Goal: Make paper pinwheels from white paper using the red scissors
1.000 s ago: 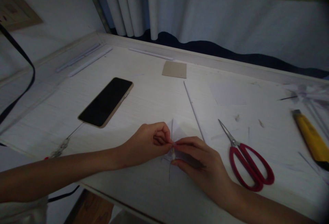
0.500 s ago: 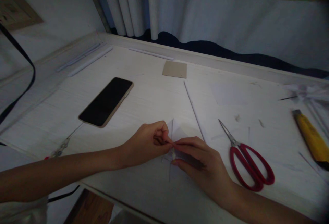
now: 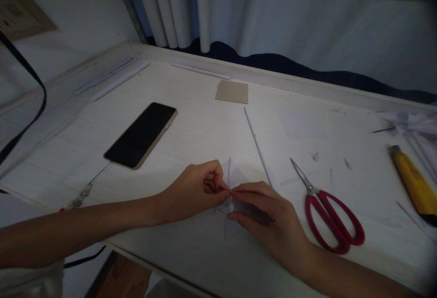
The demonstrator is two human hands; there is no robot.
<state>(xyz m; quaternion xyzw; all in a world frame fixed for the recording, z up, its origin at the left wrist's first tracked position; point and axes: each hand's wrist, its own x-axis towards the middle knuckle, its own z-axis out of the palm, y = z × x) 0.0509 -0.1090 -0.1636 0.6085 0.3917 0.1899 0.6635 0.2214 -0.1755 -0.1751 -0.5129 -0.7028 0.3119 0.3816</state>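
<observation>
My left hand (image 3: 206,187) is closed in a pinch, its fingertips meeting the right fingertips over a white paper piece (image 3: 235,169) near the table's front. What the left pinch holds is too small to make out. My right hand (image 3: 268,216) has its fingers and thumb closed around a small whitish bit (image 3: 231,204) at the paper's middle. Thin strips stick out from the paper above and below the hands. Fingers hide part of it. Right of my right hand lie scissors (image 3: 332,220) with red handles, blades slightly apart.
A black-screened phone (image 3: 141,136) lies at the left. Behind are a beige square card (image 3: 232,92) and rolled white paper sticks (image 3: 119,81). Another thin stick (image 3: 257,145) points toward my right hand. A yellow tube (image 3: 413,184) lies at the far right.
Both hands stay nearly where they were, fingertips still together over the white paper. The yellowish spot below the fingertips shows less now.
</observation>
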